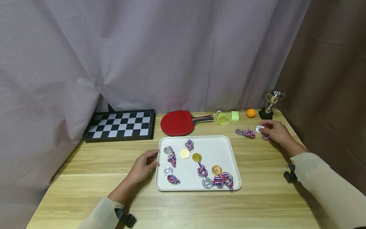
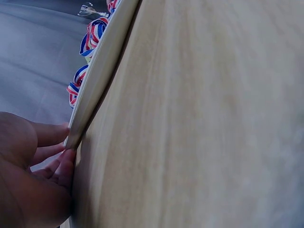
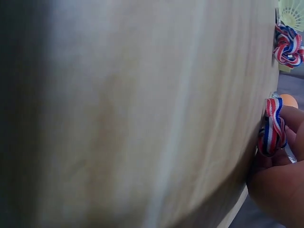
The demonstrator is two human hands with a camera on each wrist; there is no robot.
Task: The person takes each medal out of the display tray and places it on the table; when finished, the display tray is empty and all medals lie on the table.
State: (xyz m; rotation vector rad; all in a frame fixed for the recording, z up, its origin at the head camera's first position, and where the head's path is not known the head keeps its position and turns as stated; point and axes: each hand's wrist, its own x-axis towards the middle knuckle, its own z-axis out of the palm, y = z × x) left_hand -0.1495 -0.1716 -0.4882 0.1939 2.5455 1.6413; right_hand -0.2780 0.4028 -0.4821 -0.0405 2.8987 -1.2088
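Observation:
At the white tray's [image 1: 206, 144] left rim is my left hand [image 1: 144, 165], thumb and fingertips gripping the edge. Between the thumb and fingers of my right hand [image 1: 275, 131] is a silver medal [image 1: 259, 128], held near the table's back right; its striped ribbon [image 3: 273, 127] hangs below the fingers. Left of that hand, a second silver medal [image 1: 239, 131] with a bunched ribbon lies on the table. On the tray are gold medals, one a gold medal [image 1: 197, 157] near the middle, and silver medals, one a silver medal [image 1: 168, 171] at left, all with striped ribbons.
Along the back stand a folded chessboard [image 1: 120, 124], a red table tennis bat [image 1: 177, 123], a yellow shuttlecock [image 1: 224, 118], a green block [image 1: 235, 115], an orange ball [image 1: 251, 113] and a trophy cup [image 1: 270, 105]. A grey curtain [image 1: 183, 57] hangs behind the wooden table [image 1: 183, 210].

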